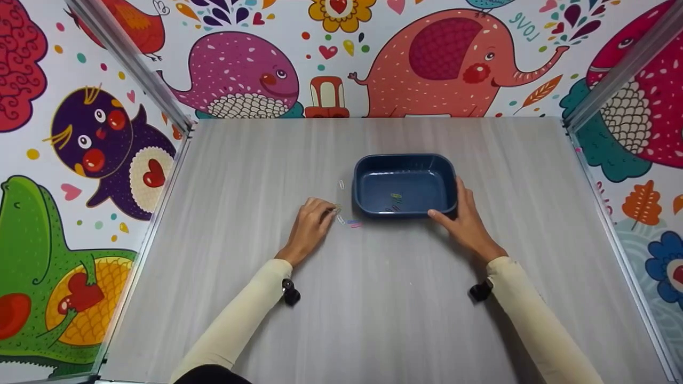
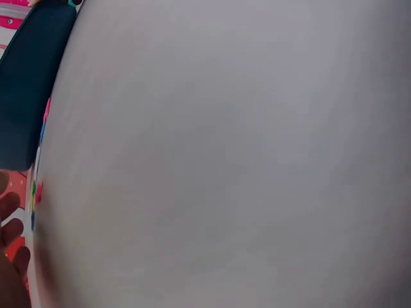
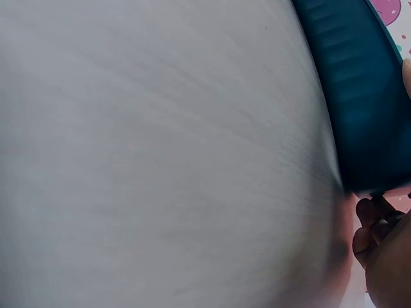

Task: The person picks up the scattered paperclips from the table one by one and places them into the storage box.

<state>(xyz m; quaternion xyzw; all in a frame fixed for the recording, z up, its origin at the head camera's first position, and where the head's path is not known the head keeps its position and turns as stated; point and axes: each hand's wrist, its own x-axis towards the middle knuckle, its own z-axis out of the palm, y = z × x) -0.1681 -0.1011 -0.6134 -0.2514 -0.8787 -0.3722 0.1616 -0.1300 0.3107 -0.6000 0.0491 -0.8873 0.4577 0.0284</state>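
The left hand point(image 1: 307, 226) reaches forward, fingers bent toward a yellow paper clip point(image 1: 337, 208) on the table point(image 1: 341, 309); whether it pinches this clip I cannot tell; other clips point(image 1: 341, 219) lie beside and inside the blue dish point(image 1: 421, 188); the right hand point(image 1: 467, 221) grips the dish's right end, thumb at the front.

i'm at what looks like a small walled booth, set up like a recording station; what kind of building surrounds it i cannot tell. a grey wood-grain tabletop point(image 1: 384, 309) lies between white wall panels point(image 1: 341, 69) printed with cartoon animals: a coral elephant point(image 1: 395, 80), a purple whale point(image 1: 229, 64), a green crocodile point(image 1: 29, 229). plain metal rails point(image 1: 136, 66) run along the corners, and small black devices point(image 1: 291, 293) sit at my wrists.
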